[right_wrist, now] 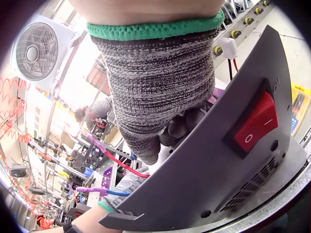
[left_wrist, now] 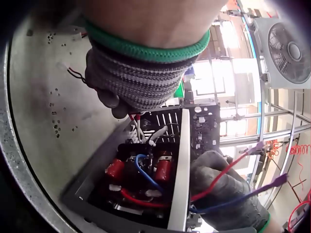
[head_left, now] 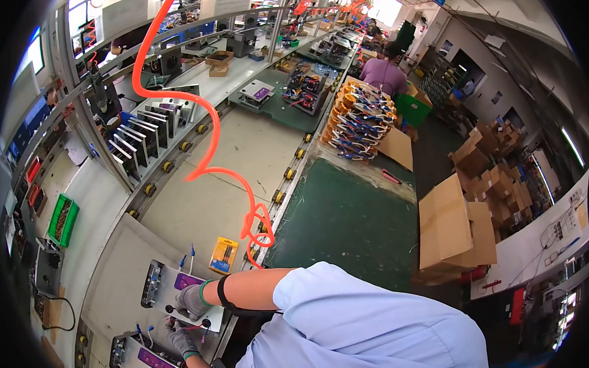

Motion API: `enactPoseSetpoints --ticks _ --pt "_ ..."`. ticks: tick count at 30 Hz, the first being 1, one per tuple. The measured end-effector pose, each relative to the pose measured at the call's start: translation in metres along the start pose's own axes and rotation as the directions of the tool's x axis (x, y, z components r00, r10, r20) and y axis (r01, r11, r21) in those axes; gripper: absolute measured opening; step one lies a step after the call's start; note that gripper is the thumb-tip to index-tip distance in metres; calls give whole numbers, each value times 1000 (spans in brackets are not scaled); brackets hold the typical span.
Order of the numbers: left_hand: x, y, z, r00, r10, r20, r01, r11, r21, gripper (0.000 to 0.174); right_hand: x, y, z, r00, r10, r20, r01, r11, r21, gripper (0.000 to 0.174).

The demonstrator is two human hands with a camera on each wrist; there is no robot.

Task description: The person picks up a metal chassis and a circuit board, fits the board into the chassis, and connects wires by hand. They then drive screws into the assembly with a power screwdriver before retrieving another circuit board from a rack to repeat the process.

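1. The open dark grey metal housing (left_wrist: 85,194) sat just below the left grip (left_wrist: 138,77); its flat white metal plate (head_left: 216,316) was at the right grip (right_wrist: 155,92). Arranging the wiring there seemed to be the step in hand.
2. The left grip was narrow, its fingers bent near thin red and white wires (left_wrist: 140,131); whether it pinched them could not be told. A light hold near a wire's end suited this better than a tug along its length.
3. The right grip was also narrow, partly hidden behind the grey metal switch panel (right_wrist: 194,179); what it held could not be told. Steady, even pressure there would have suited a thin-edged part.
4. A red wire (left_wrist: 221,177) and a blue wire (left_wrist: 233,201), both purple-tipped, crossed beside the right grip and were best guided clear of metal edges.
5. The red plastic rocker switch (right_wrist: 255,121) faced away from the right grip and was best left unpressed.
6. Beyond the right grip lay a flat yellow package (head_left: 223,255); farther out hung a coiled orange hose (head_left: 213,126), a possible snag.
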State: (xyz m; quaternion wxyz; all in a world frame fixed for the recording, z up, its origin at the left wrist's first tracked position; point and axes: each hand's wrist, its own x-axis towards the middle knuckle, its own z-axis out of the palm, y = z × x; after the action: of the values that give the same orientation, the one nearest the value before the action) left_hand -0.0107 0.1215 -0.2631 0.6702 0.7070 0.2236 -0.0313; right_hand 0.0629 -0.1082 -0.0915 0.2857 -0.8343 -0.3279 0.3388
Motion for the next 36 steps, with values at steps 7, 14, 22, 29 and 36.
enactPoseSetpoints --ticks 7,14,22,29,36 --pt "-99 126 2 992 -69 -106 72 997 17 33 4 7 1 1000 13 17 -13 999 48 31" --pt "-108 220 8 952 285 109 -215 880 -423 50 -17 -12 -9 997 -45 -67 44 999 -26 33" --pt "-81 200 -14 752 648 117 -541 506 672 30 -33 -18 -19 992 -94 -89 97 995 33 24" --pt "-68 176 8 998 27 55 -19 990 -139 17 -32 -22 -23 997 -59 -55 59 998 6 18" --pt "-55 158 17 965 203 168 -259 851 457 27 -34 -23 -24 996 -58 -68 60 998 24 24"
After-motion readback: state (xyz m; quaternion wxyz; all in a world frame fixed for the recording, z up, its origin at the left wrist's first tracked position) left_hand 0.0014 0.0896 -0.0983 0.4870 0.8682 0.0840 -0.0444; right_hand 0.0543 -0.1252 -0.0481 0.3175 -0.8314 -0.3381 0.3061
